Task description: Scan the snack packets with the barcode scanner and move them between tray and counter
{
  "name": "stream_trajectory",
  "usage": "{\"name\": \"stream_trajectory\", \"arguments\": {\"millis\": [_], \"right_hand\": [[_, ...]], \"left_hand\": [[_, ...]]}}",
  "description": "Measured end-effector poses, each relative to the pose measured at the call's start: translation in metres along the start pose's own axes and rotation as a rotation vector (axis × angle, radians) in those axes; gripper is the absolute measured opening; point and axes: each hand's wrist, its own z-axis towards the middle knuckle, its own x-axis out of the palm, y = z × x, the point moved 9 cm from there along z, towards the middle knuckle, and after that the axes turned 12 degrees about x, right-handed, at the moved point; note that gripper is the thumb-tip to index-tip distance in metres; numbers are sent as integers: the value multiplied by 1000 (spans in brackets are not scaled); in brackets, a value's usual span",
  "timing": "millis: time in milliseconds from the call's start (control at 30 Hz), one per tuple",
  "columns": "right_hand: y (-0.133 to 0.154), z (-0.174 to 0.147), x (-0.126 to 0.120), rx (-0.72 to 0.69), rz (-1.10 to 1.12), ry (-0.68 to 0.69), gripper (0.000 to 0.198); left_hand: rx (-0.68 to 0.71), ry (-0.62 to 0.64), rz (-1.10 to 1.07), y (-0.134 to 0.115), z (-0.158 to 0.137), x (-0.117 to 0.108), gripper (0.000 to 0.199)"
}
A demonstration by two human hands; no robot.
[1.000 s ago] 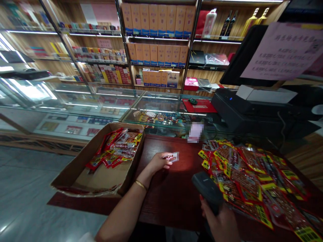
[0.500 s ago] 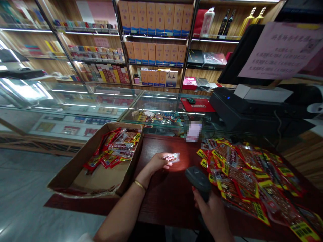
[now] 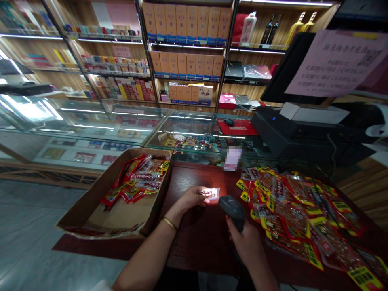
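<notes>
Between the thumb and fingers of my left hand (image 3: 195, 197) is a small clear snack packet (image 3: 211, 194), its exposed end lit by a bright patch of light. My right hand (image 3: 244, 238) is wrapped round the handle of a dark barcode scanner (image 3: 233, 208), whose head points left at the packet from a short distance. On the left stands an open cardboard box (image 3: 100, 220) with several red and clear snack packets (image 3: 141, 178) at its far end. A heap of snack packets with yellow barcode labels (image 3: 291, 206) lies to the right of the scanner.
The dark red wooden table (image 3: 194, 246) carries the box and the heap. Behind it runs a glass display counter (image 3: 182, 121) with a red mouse pad (image 3: 236, 126). A monitor with a pink paper sign (image 3: 333, 60) rises at the right. Stocked shelves (image 3: 188, 44) line the back wall.
My left hand has shifted slightly right with the packet. The scanner in my right hand has moved a little left and up, closer to the packet, which now shows brighter light.
</notes>
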Motion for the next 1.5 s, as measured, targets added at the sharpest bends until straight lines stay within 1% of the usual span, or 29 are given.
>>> {"name": "stream_trajectory", "arguments": {"millis": [100, 200, 333, 400, 467, 533, 600, 700, 800, 1000, 1233, 1400, 1467, 1500], "right_hand": [[-3, -1, -2, 2, 15, 0, 47], [-3, 0, -3, 0, -15, -26, 45], [-1, -2, -3, 2, -23, -15, 43], [-1, -7, -8, -8, 12, -27, 43], [-1, -14, -17, -29, 37, -71, 45], [-3, -20, -26, -43, 34, -111, 48], [-7, -22, -29, -35, 15, -110, 50], [-12, -18, -22, 3, -11, -53, 51], [-11, -13, -12, 13, -23, -21, 49], [3, -5, -4, -51, -31, -39, 43], [9, 5, 6, -50, -53, -32, 42], [12, 3, 3, -60, -37, -38, 39], [7, 1, -2, -33, 35, -33, 39], [2, 0, -5, -9, 105, -21, 39]], "left_hand": [[-2, 6, 23, -2, -1, 1, 48], [-6, 22, 28, -4, -2, 2, 46], [-16, 14, 41, -7, -3, 1, 46], [-13, 32, 53, -8, -3, 2, 48], [-9, 52, 56, -9, -3, 4, 51], [-13, 46, 57, -9, -3, 3, 51], [-14, 45, 65, -9, -4, 3, 49], [4, 66, 81, -12, -4, 6, 46], [14, 58, 70, -14, -5, 6, 45], [0, 64, 65, -9, -4, 6, 47], [-21, 46, 42, 1, 0, 2, 45], [-56, 26, 2, 6, 0, 1, 46], [-58, 13, -7, 4, -1, 0, 45], [-61, -5, -14, 2, -1, -2, 45]]}}
